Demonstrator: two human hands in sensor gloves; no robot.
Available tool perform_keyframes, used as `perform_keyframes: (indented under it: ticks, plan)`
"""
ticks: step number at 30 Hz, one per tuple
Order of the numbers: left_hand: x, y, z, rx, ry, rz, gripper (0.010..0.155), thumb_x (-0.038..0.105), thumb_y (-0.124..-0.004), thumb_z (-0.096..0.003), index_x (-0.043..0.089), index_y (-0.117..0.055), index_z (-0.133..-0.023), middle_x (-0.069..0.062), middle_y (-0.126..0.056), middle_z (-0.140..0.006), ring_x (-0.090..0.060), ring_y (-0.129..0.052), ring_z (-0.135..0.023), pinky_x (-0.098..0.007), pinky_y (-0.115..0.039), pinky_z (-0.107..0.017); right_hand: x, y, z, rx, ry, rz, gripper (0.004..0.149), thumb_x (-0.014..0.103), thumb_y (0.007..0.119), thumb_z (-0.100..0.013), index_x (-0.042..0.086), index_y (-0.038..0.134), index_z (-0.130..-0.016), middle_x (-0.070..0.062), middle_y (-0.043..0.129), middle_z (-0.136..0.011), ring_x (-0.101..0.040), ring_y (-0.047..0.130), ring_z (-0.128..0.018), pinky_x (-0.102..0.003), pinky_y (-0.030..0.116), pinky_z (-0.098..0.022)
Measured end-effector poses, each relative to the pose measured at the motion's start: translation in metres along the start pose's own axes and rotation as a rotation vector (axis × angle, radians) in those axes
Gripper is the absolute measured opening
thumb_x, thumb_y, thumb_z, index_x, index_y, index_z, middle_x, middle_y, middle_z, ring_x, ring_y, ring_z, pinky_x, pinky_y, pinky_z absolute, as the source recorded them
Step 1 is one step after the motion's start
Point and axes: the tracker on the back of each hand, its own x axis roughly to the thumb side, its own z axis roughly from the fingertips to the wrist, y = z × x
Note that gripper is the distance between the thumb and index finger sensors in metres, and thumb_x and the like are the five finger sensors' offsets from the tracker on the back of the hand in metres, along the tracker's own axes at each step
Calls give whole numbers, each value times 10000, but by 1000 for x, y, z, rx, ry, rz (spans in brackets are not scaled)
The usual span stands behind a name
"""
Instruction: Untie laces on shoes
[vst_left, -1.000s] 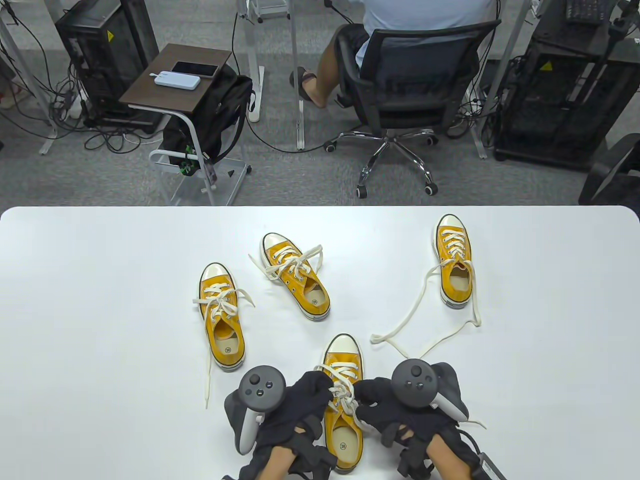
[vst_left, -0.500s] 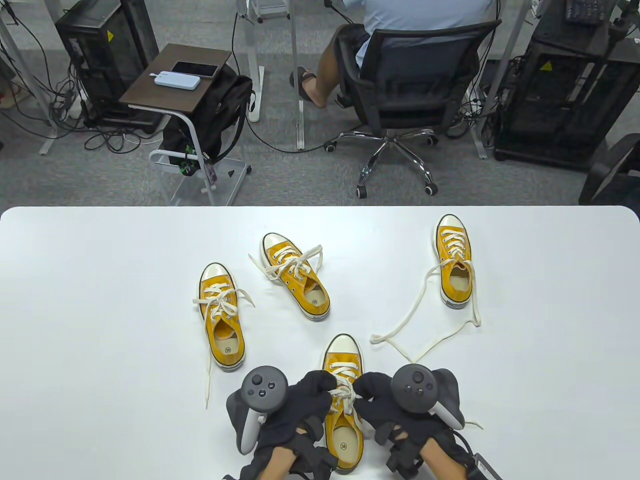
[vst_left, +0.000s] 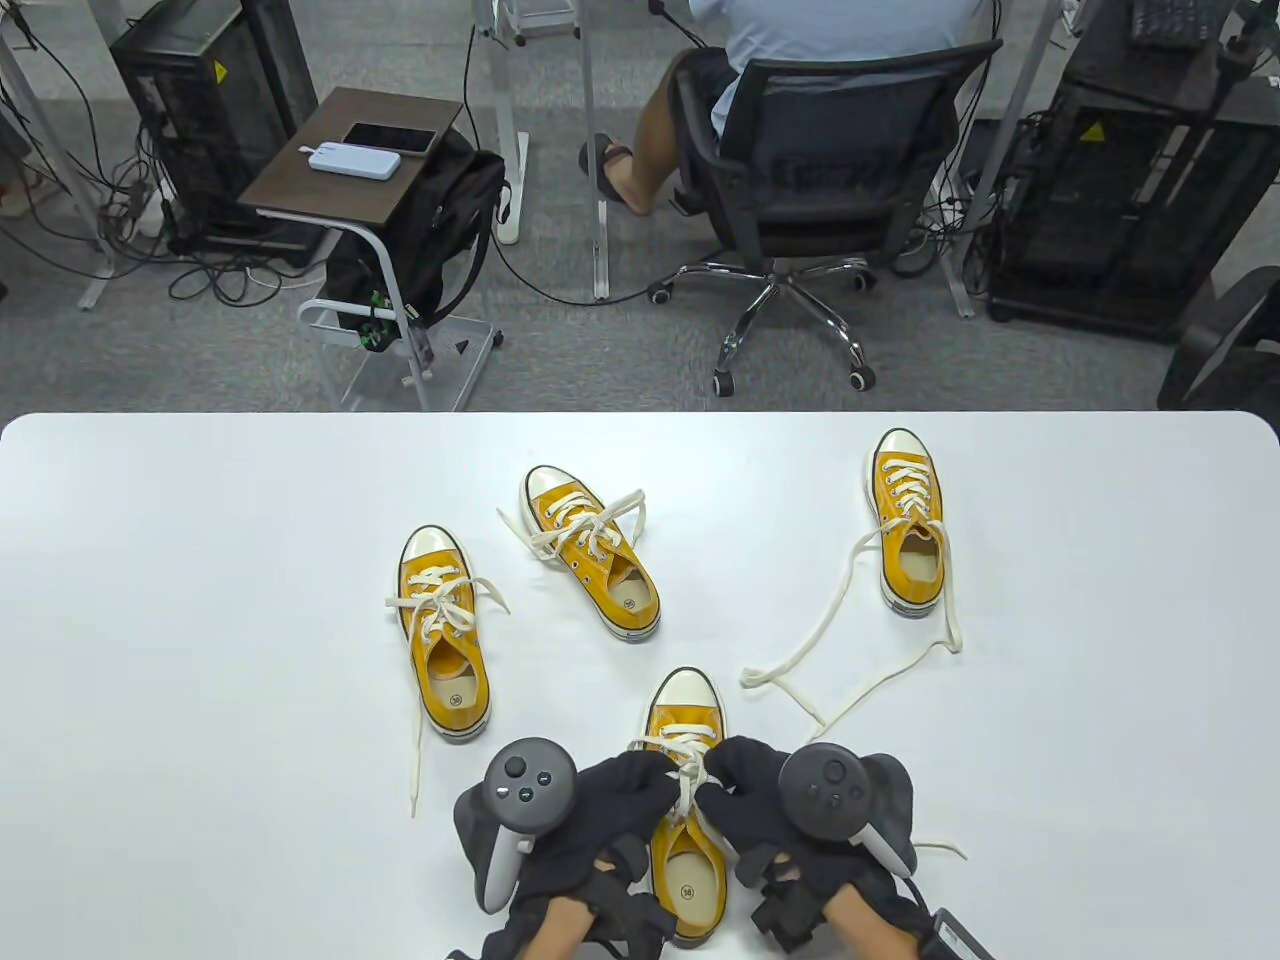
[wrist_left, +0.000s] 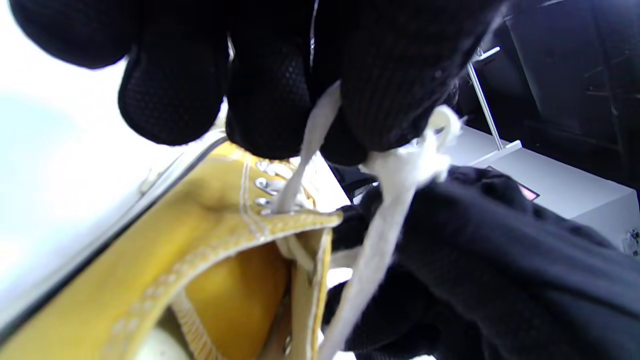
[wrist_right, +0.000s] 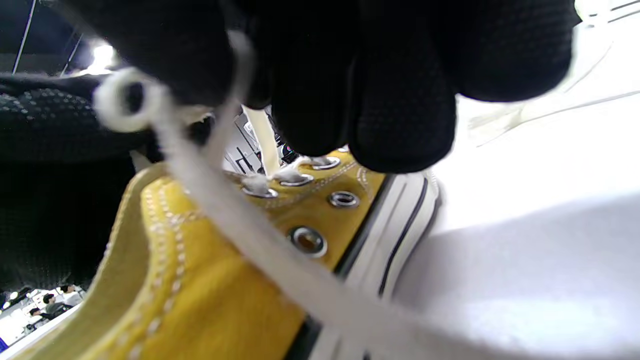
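Note:
A yellow sneaker (vst_left: 685, 880) with a white toe cap lies at the table's front middle, toe pointing away. Both hands work at its white lace knot (vst_left: 688, 775). My left hand (vst_left: 620, 800) pinches the lace from the left; in the left wrist view its fingertips (wrist_left: 350, 115) grip a white lace strand (wrist_left: 395, 200). My right hand (vst_left: 745, 790) pinches the lace from the right; in the right wrist view its fingers (wrist_right: 310, 100) hold a lace (wrist_right: 225, 190) above the eyelets. Three more yellow sneakers lie farther back: left (vst_left: 443, 640), middle (vst_left: 592, 550), right (vst_left: 907, 520).
The far right sneaker's long loose laces (vst_left: 820, 640) trail over the table towards my right hand. The left sneaker's lace end (vst_left: 417, 750) hangs down beside my left hand. The white table (vst_left: 200, 600) ends at the far edge; a person on an office chair (vst_left: 810, 180) sits beyond.
Both hands have drawn closer together over the near sneaker's knot and moved slightly up the shoe. The lace loops that stood out between them are now gathered under the fingers.

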Motion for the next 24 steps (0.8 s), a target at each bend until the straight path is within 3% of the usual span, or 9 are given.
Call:
perform_keyframes:
  ticks: [3,5,6,8,11,16,20,24]
  plan:
    - [-4,1,0,25,36,1,383,383,-841,-456,292,-919,-819,-59,-983,-766,-352,-977,-623,-518,-811,-451,0,-2,0,5,1,-17,388,313,838,-445,193,774,-809,-124,961,-706,-342,1008,-465,-546,808,-392]
    - [-6,1,0,21,68,14,402,352,-834,-460,281,-866,-855,-61,-948,-805,-355,-960,-650,-519,-802,-463,-3,-6,0,13,23,-8,420,380,842,-436,195,769,-806,-122,963,-695,-344,1008,-465,-547,809,-389]
    - [-6,1,-1,14,66,19,402,357,-834,-459,279,-862,-853,-61,-945,-802,-356,-958,-651,-518,-802,-464,-5,-7,-1,-27,25,-8,418,407,853,-421,203,777,-777,-123,966,-682,-348,1009,-459,-548,810,-384]
    - [-7,0,-2,-4,63,34,412,399,-841,-454,259,-863,-840,-60,-949,-785,-360,-956,-650,-520,-801,-463,-7,-8,-1,-1,30,-9,400,416,842,-429,213,774,-768,-124,959,-690,-349,1005,-469,-547,807,-388]
    - [-6,0,0,41,35,21,375,476,-827,-453,271,-904,-757,-72,-971,-749,-368,-966,-629,-523,-805,-452,-8,-8,-1,-20,41,-19,371,454,813,-438,223,796,-728,-127,971,-675,-353,1010,-466,-546,814,-379]
    - [-7,3,0,120,23,-5,394,416,-808,-463,269,-855,-826,-79,-934,-813,-362,-956,-650,-514,-807,-452,-7,-10,-1,-39,39,-6,388,338,817,-454,195,797,-814,-136,967,-706,-348,1011,-469,-516,834,-339]
    - [-8,3,-1,133,9,33,430,366,-802,-463,248,-793,-876,-70,-903,-838,-348,-951,-657,-498,-813,-447,-9,-11,-1,-35,52,-12,406,370,838,-437,191,788,-798,-124,965,-689,-344,1012,-465,-501,845,-313]
    - [-10,5,-1,150,-4,62,422,457,-825,-444,254,-835,-814,-59,-939,-785,-351,-965,-635,-498,-820,-434,-10,-16,-1,-57,59,-5,396,427,848,-423,218,790,-754,-129,962,-694,-351,1008,-468,-504,842,-311]
